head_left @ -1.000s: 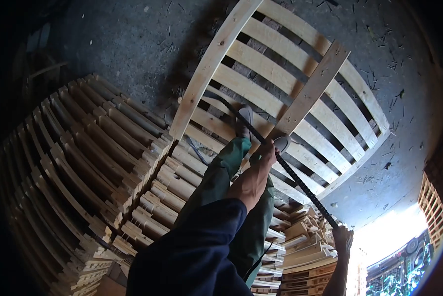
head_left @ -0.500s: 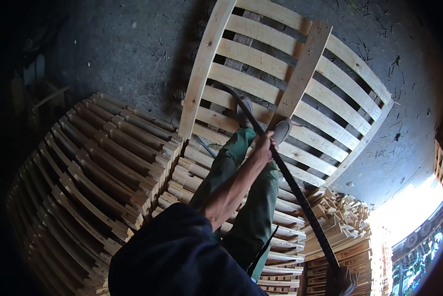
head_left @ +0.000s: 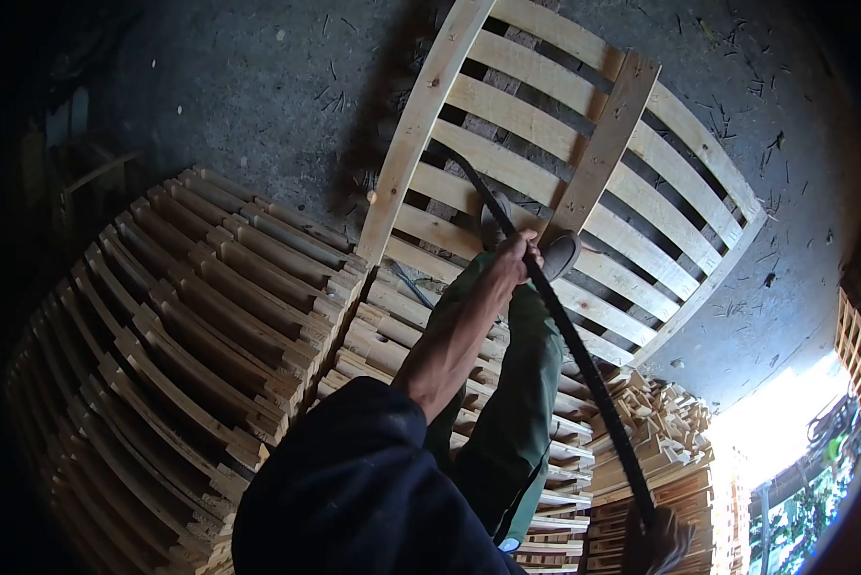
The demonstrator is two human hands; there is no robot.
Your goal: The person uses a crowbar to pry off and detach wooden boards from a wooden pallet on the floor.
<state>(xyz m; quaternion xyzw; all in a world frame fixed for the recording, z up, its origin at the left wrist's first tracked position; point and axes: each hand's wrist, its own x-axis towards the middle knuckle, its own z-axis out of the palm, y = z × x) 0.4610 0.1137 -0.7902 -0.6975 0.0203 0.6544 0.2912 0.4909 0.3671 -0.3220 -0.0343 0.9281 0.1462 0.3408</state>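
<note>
A long dark pry bar (head_left: pixel 584 350) with a curved end slants across the view. My left hand (head_left: pixel 523 253) is closed around its upper middle part, above my shoes. Lower right, my right hand (head_left: pixel 660 542) grips the other end of the bar, partly in shadow. Beneath my feet lies a slatted wooden pallet (head_left: pixel 584 196). The bar's curved tip reaches the slats beside the pallet's left board (head_left: pixel 421 144); whether it sits under a slat, I cannot tell. Both my shoes (head_left: pixel 552 255) rest on the pallet near its middle board.
A large stack of wooden pallets (head_left: pixel 191 316) stands on the left, with another stack (head_left: pixel 560 470) under and behind my legs. Loose wood pieces (head_left: pixel 646 422) are piled at lower right. Nails or splinters litter the concrete floor (head_left: pixel 258 105). Bright daylight enters at right.
The view has shifted slightly, so the pallet sits a little further right. Both hands keep their grip on the pry bar, and its tip stays near the same slats.
</note>
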